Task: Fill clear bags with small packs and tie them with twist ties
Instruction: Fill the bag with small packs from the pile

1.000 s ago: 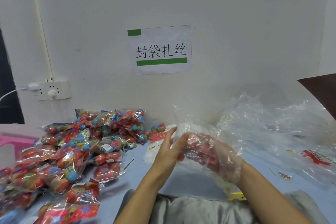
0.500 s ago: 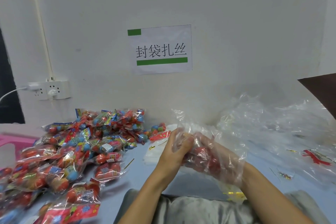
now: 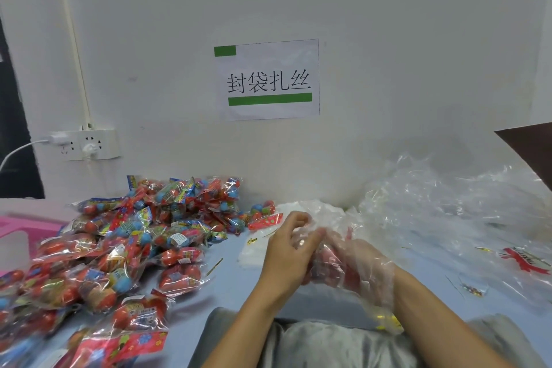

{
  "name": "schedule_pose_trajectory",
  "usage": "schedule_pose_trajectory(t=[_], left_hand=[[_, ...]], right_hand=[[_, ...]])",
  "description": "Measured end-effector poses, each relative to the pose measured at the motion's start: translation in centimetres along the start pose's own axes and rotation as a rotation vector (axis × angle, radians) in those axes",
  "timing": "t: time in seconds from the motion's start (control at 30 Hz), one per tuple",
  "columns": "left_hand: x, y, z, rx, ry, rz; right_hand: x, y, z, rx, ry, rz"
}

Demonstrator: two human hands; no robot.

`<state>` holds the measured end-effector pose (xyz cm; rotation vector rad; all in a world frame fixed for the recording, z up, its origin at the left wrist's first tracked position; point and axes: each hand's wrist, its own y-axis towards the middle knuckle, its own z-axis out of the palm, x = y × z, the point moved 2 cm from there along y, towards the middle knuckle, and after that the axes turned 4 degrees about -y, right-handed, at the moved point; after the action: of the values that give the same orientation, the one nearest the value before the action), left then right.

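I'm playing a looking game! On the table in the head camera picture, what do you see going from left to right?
Pink box → pile of filled snack bags → left hand → right hand inside a clear bag → heap of empty clear bags.

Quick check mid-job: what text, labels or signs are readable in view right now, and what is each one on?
"封袋扎丝": black characters on the white paper sign taped to the wall, between a small green block and a green bar.
Red printing on the clear bag at far right: too blurred to read.
Printing and white labels on the pile of small packs: too small and blurred to read.
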<state>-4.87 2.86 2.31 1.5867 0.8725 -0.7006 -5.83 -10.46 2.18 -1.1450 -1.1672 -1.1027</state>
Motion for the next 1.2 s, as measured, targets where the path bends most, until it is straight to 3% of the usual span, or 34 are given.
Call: schedule_pose_trajectory(t=[0.13,0.3,0.43,0.53,0.63,0.7,0.8,0.93,1.07,1.2], left_hand=[[-0.6,0.1,-0.2,-0.160,-0.006,0.086],[-1.5,0.2,-0.1,-0.182,-0.087,0.098],[-1.5,0.4,-1.0,-0.337,-0.255,-0.013],[-1.0,0.4,-1.6,-0.440,-0.371,-0.213],[-0.4,0.3,-0.8,-0.356,-0.579,-0.450],[-0.4,-0.1,0.0,-0.225,-0.680,-0.515],[-0.1,0.0,1.0,-0.035,-0.676,-0.462],[0.3,-0.1,1.8,0.079,-0.754,-0.434],[0.2,-0.2,1.7,0.070,-0.654,-0.409],[-0.7,0.0,-0.4,-0.154,-0.296,-0.213]], right_hand=[[-0.6,0.6,0.1,-0.055,-0.119,0.048],[-0.6,0.5,-0.5,-0.158,-0.268,0.048],[-0.2,0.9,-1.4,-0.191,0.010,0.013],[0.2,1.2,-1.5,-0.148,0.254,-0.048],[0.6,1.0,-0.9,-0.080,0.390,-0.089],[0.9,0.8,-0.3,-0.019,0.434,-0.110],[1.2,0.3,0.5,0.096,0.463,-0.110],[1.3,-0.2,0.8,0.188,0.482,-0.096],[1.0,0.0,0.3,0.120,0.541,-0.120],[0.9,0.0,0.1,0.053,0.462,-0.161]])
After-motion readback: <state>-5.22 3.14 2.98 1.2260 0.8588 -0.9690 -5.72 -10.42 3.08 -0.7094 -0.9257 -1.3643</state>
